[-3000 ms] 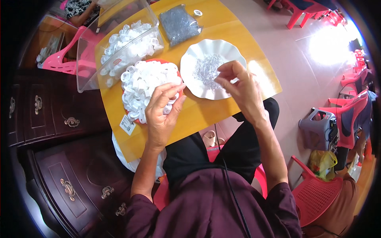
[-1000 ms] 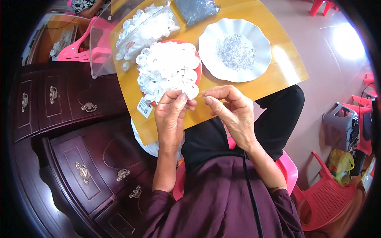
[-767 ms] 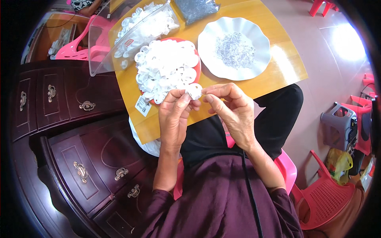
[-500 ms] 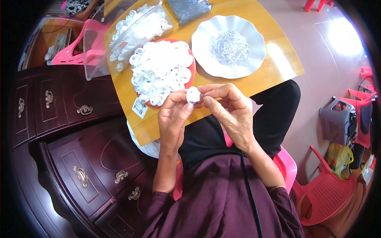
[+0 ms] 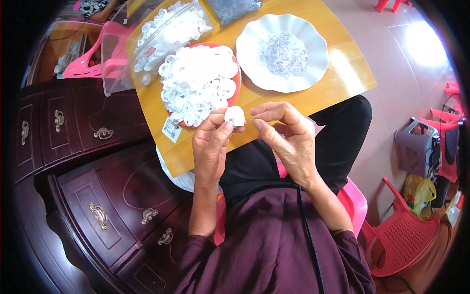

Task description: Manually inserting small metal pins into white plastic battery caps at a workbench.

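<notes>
My left hand (image 5: 211, 147) pinches a small white round plastic piece (image 5: 234, 115) between thumb and fingertips, just over the near edge of the yellow table (image 5: 338, 73). My right hand (image 5: 286, 137) is close beside it, thumb and forefinger pinched on something tiny and thin at the piece; what it is I cannot tell. Behind my left hand a red plate (image 5: 235, 78) is heaped with white plastic rings (image 5: 196, 81). To the right stands a white scalloped plate (image 5: 313, 54) holding a pile of small silvery parts (image 5: 283, 53).
A clear plastic bag of more white rings (image 5: 161, 34) lies at the table's far left, a bag of grey parts (image 5: 230, 7) behind. Dark wooden drawers (image 5: 88, 196) stand to my left. Pink and red plastic chairs (image 5: 401, 235) and a grey stool (image 5: 416, 147) are on the floor to my right.
My right hand came back from the white plate to meet my left hand. Both hands lifted a white piece off the red plate's heap and now hold it nearer my body.
</notes>
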Available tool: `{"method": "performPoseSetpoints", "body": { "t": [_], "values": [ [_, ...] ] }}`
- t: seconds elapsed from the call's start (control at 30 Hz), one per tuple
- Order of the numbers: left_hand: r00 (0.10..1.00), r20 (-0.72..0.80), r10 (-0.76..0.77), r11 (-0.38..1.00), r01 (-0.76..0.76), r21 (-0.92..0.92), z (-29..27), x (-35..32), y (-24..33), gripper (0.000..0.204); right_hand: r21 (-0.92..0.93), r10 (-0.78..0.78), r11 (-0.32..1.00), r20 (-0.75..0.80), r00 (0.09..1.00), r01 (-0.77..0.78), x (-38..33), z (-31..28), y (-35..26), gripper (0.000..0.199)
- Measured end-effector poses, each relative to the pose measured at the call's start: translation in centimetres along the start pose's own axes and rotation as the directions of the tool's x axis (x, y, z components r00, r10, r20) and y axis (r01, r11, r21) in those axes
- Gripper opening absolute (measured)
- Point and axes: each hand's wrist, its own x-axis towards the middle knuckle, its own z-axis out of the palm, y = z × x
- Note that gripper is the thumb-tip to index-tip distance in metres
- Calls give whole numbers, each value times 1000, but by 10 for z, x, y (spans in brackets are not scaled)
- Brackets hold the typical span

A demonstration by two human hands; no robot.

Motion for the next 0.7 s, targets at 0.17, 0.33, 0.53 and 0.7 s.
{"method": "performPoseSetpoints", "body": {
  "t": [0.17, 0.33, 0.53, 0.7],
  "values": [
    [995, 46, 91, 995, -93, 27, 1, 1, -2, 14, -18, -56, 998, 22, 998, 56, 1, 4, 4, 8],
    [995, 29, 98, 994, -99, 50, 4, 1, -3, 11, -42, -67, 997, 12, 998, 68, 0, 4, 4, 8],
    [995, 21, 94, 991, -95, 89, 6, 1, -3, 9, -33, -52, 998, 6, 999, 52, 0, 3, 5, 9],
    [991, 43, 125, 988, -129, 88, 7, 2, -2, 8, -83, -77, 994, 13, 997, 78, 1, 2, 3, 9]
  ]
}}
